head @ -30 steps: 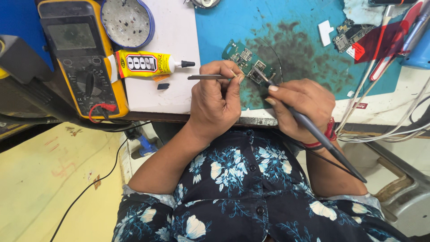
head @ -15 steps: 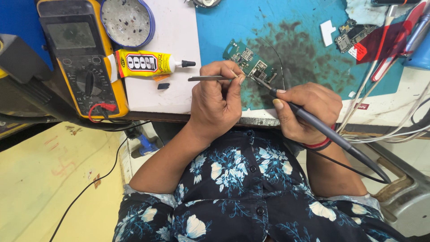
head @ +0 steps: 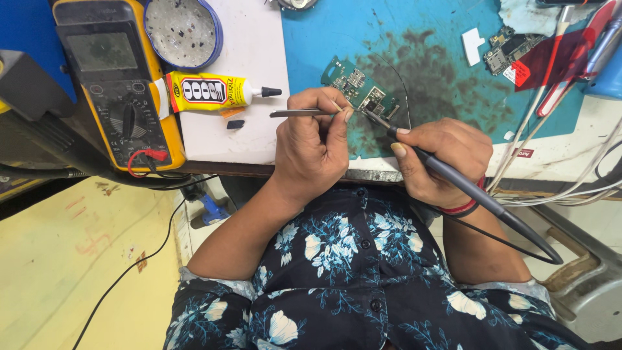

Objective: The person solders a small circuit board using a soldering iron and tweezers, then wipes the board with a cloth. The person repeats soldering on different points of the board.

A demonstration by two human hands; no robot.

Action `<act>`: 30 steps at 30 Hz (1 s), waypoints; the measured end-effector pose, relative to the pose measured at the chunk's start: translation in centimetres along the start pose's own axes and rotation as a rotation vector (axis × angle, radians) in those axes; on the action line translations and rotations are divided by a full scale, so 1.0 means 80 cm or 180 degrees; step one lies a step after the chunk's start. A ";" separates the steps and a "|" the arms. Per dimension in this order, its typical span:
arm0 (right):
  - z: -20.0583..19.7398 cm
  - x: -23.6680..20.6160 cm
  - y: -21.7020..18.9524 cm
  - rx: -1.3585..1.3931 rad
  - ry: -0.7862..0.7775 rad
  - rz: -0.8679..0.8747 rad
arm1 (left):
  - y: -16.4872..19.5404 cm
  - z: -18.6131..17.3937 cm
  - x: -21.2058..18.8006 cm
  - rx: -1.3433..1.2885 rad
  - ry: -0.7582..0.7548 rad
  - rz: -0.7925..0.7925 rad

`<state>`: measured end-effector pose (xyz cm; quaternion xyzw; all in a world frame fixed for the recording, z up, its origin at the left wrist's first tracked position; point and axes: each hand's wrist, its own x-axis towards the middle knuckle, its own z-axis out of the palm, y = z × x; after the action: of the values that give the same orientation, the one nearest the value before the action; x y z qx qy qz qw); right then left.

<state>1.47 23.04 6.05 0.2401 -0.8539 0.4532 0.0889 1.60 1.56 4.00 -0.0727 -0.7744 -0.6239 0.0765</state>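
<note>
Cluttered across the workbench's white sheet (head: 227, 139), from the left, lie a yellow handheld multimeter (head: 113, 78) and a yellow glue tube (head: 210, 91). Next, the left hand (head: 311, 146) pinches slim metal tweezers (head: 301, 113) at a small green circuit board (head: 359, 91) on the stained blue mat (head: 440, 71). The right hand (head: 444, 159) grips a dark soldering iron (head: 466, 188), tip on the board; soldering looks midway, the board not yet reassembled.
</note>
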 end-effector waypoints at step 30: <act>0.009 0.029 -0.012 -0.0085 0.0138 -0.0122 | 0.014 -0.021 0.016 0.0004 0.0054 0.0007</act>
<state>-0.02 21.24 7.21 0.2453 -0.8530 0.4450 0.1192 0.60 0.16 5.69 -0.0683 -0.7740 -0.6239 0.0838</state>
